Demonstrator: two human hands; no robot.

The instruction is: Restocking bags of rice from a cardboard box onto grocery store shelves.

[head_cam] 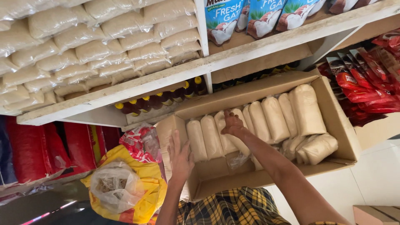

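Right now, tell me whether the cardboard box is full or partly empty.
Partly empty. The cardboard box shows bare bottom at its near left corner, beside the row of pale bags.

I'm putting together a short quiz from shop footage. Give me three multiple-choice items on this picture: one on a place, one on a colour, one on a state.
1. Where does the right hand rest?
A. on the pale bags in the cardboard box
B. on the upper shelf
C. on the red packets

2. What colour are the caps of the dark bottles under the white shelf?
A. blue
B. yellow
C. green

3. In what state is the box?
A. taped shut
B. open, with bare floor at its near left
C. crushed flat

Answers:
1 A, the fingers lie on a bag top inside the box.
2 B, yellow caps show in a row below the shelf board.
3 B, flaps are spread, bags stand in a row, and bare cardboard shows near the left hand, which presses the left flap.
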